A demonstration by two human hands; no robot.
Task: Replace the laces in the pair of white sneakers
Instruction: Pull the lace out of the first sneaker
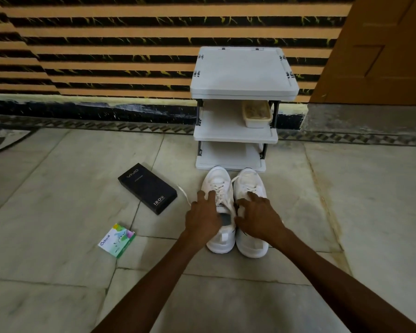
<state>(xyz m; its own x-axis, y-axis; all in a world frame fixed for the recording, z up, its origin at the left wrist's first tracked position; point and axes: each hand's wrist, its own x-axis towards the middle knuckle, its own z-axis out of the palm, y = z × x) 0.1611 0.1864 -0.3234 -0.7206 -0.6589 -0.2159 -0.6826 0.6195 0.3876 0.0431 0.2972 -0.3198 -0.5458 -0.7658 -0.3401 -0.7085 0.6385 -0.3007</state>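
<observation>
Far left on the grey marble floor (pixel 58 188): small green-and-white cardboard carton (pixel 117 240). Further in is a black rectangular phone box (pixel 147 188), lying flat.

A loose white flat lace end (pixel 183 193) trails on the floor between the phone box and the shoes.

The pair of white sneakers sits side by side, touching, toes toward a white three-tier plastic rack (pixel 240 75) and heels toward the person. A beige plastic tray (pixel 257 114) sits on the rack's middle shelf.

Left white sneaker (pixel 222 241): under the left hand (pixel 203 216). Laced, with the laces (pixel 218 188) slack. Its dark insole shows through the opening. Left fingers (pixel 211 194) are spread and nearly straight, lying on the lacing. Nothing is clenched.

Right white sneaker (pixel 250 243): under the right hand (pixel 257 217). One lace strand hangs off its inner side near the toe. Right fingers (pixel 252 195): the index is stretched onto the lacing and the others bend down over the inner collar where the two shoes meet. I can't tell whether they grasp anything or just rest there.
</observation>
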